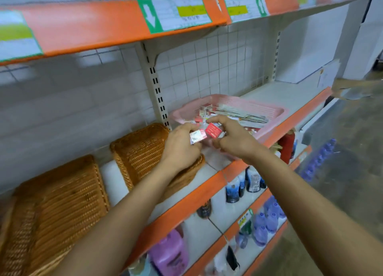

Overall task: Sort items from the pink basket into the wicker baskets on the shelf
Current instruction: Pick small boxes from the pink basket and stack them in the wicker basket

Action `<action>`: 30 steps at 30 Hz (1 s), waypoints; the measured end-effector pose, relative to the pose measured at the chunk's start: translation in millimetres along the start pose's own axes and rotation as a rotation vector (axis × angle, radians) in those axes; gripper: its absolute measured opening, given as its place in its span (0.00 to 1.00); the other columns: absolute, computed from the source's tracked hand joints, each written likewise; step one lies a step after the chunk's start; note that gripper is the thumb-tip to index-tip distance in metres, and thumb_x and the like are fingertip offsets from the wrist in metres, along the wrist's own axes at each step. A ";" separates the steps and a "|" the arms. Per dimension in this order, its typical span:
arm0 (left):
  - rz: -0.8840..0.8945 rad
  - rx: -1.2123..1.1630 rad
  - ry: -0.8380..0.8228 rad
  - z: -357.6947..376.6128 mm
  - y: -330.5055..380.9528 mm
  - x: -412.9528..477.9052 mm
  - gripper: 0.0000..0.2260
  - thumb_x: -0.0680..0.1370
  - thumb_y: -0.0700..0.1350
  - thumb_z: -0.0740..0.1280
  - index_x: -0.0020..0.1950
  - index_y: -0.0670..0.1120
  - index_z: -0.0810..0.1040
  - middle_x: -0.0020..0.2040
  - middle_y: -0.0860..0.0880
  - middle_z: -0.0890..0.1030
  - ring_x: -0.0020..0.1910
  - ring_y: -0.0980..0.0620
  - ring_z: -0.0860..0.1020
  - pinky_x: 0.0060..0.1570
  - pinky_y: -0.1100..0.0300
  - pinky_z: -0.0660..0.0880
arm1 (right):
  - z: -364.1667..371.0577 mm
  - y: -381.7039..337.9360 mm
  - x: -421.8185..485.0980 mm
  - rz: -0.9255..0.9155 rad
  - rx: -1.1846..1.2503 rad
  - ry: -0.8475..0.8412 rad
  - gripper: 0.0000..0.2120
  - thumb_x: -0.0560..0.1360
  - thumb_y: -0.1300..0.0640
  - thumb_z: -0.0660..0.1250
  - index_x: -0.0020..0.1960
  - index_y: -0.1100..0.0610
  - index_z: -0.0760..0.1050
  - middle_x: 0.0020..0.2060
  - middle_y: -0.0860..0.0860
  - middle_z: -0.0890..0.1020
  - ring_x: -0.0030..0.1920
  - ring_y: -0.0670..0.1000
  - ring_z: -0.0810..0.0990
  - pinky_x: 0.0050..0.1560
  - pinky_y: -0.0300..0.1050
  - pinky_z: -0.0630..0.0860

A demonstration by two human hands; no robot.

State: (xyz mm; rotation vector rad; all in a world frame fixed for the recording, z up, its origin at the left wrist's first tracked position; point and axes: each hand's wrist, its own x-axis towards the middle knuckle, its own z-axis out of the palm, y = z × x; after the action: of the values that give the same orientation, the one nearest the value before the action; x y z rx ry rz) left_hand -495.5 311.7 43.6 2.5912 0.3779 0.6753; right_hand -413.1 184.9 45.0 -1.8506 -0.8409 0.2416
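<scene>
Head view: a shop shelf seen from above and from the left, partly blurred.
Shelf (290, 93): a white board with an orange front edge; it carries two wicker baskets and the pink basket in a row.
Pink basket (275, 112): stands at the right of the row, against the white grid back panel (207, 68), just beside the far wicker basket.
Pink basket contents: small red and white boxes (204, 109) heaped at the left end, flat printed packets (244, 115) lying across the middle.
Near wicker basket (56, 203): at the left end, tilted towards the camera, nothing seen inside.
Far wicker basket (141, 149): between the near one and the pink basket; its right end is hidden under the left wrist.
Left hand (182, 149): above the right end of the far wicker basket, fingers curled round a white and red packet (196, 136).
Right hand (234, 139): over the near left corner of the pink basket, thumb and fingers pinching a small red box (213, 130).
Packet and box: held side by side, just beside each other; whether they touch cannot be told.
Upper shelf (103, 24): orange edge with white, green and yellow paper labels (178, 13).
Lower shelves: dark bottles (234, 190), blue-purple bottles (269, 215), a pink-purple jug (170, 253).
Red bottle (287, 147): just under the shelf edge, below the pink basket.
</scene>
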 end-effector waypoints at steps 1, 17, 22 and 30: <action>-0.006 0.004 0.000 -6.3 -4.1 -8.3 0.15 0.71 0.39 0.67 0.57 0.47 0.77 0.56 0.46 0.80 0.55 0.46 0.76 0.52 0.58 0.70 | 9.0 -2.9 -2.2 -0.013 -0.011 -0.015 0.24 0.72 0.68 0.67 0.65 0.53 0.71 0.45 0.48 0.75 0.41 0.48 0.73 0.45 0.43 0.71; -0.138 0.144 0.160 -126.5 -117.2 -115.1 0.13 0.71 0.39 0.70 0.55 0.46 0.79 0.52 0.48 0.80 0.54 0.48 0.74 0.45 0.67 0.61 | 173.8 -90.4 -15.0 -0.198 -0.081 -0.225 0.23 0.71 0.65 0.68 0.65 0.53 0.71 0.49 0.47 0.75 0.48 0.48 0.75 0.52 0.45 0.74; -0.182 0.200 0.202 -172.5 -165.4 -156.2 0.12 0.73 0.41 0.71 0.56 0.47 0.80 0.52 0.48 0.81 0.55 0.47 0.74 0.49 0.64 0.63 | 243.4 -122.8 -25.9 -0.186 -0.035 -0.290 0.24 0.71 0.63 0.69 0.65 0.51 0.70 0.53 0.52 0.79 0.49 0.52 0.79 0.51 0.47 0.76; -0.242 0.316 0.229 -236.7 -221.5 -221.2 0.14 0.72 0.46 0.72 0.58 0.51 0.81 0.52 0.48 0.82 0.53 0.48 0.78 0.51 0.57 0.70 | 342.5 -164.8 -42.5 -0.210 -0.004 -0.366 0.23 0.71 0.62 0.70 0.64 0.51 0.71 0.47 0.49 0.76 0.47 0.50 0.76 0.53 0.49 0.75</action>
State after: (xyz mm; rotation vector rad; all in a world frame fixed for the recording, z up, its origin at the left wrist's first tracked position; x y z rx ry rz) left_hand -837.2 504.6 37.5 2.6967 0.9216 0.8863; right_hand -694.5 443.3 30.2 -1.7298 -1.2790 0.4532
